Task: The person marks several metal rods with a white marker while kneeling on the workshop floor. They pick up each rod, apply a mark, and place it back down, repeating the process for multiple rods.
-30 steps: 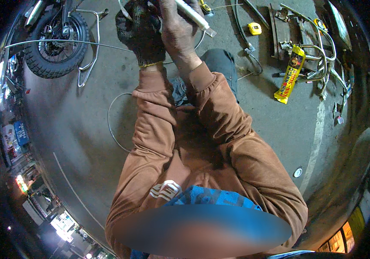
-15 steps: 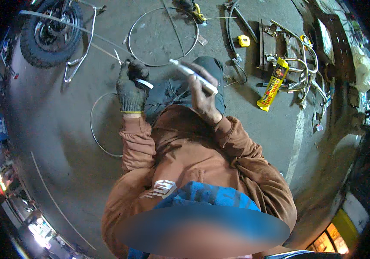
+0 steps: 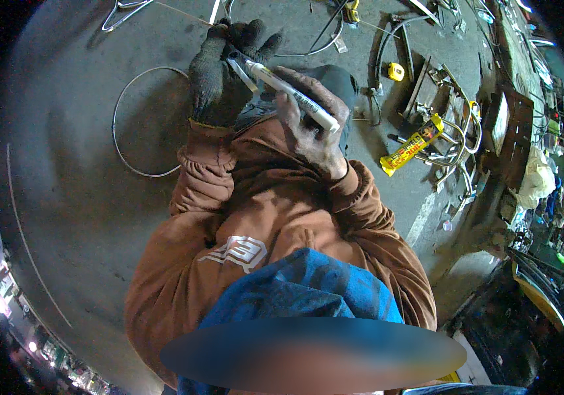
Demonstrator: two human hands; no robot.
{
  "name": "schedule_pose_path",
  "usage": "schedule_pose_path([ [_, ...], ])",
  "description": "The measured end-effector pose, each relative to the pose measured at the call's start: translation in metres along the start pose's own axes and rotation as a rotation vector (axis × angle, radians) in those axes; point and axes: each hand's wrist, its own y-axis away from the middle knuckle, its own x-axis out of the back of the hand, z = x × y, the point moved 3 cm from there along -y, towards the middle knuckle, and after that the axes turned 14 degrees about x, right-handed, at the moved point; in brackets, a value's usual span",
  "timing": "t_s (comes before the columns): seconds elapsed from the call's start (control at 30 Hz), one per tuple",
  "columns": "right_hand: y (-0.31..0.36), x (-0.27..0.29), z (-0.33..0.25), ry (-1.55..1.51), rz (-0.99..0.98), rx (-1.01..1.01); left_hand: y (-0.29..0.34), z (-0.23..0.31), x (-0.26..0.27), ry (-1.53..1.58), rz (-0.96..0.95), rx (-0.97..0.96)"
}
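My left hand [image 3: 219, 82], in a dark grey knit glove, is closed round a pale flat strip [image 3: 242, 75]. One end of that strip sticks out from the glove toward my body, and a part shows beyond the fingers at the top edge. In my bare right hand [image 3: 315, 128] is a white marker pen [image 3: 298, 99], held between thumb and fingers and slanting up to the left. Its tip is close to the strip's near end; whether the two touch I cannot tell. Both hands are above my lap.
On the floor at left lies a thin hoop [image 3: 115, 122]. To the right are a yellow tape measure [image 3: 396, 72], a dark hose [image 3: 382, 52], a long yellow packet [image 3: 413, 145] and bent metal tubing [image 3: 473, 141]. Farther right is a whitish bag [image 3: 537, 178].
The view has shifted, and the wheel at upper left is out of sight. My right hand has brought the marker over to the strip in my left hand.
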Motion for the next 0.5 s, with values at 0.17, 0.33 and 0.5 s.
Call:
schedule_pose_path([
  [0.17, 0.001, -0.008, 0.005, 0.021, -0.042, -0.026, -0.002, -0.001, -0.006, -0.006, -0.005, -0.017],
  [0.33, 0.011, -0.011, 0.020, -0.029, -0.129, -0.087, 0.007, 0.002, 0.002, -0.434, 0.131, -0.028],
  [0.5, 0.027, -0.017, 0.034, 0.025, -0.145, 0.127, 0.010, -0.016, 0.023, -0.757, 0.253, -0.097],
])
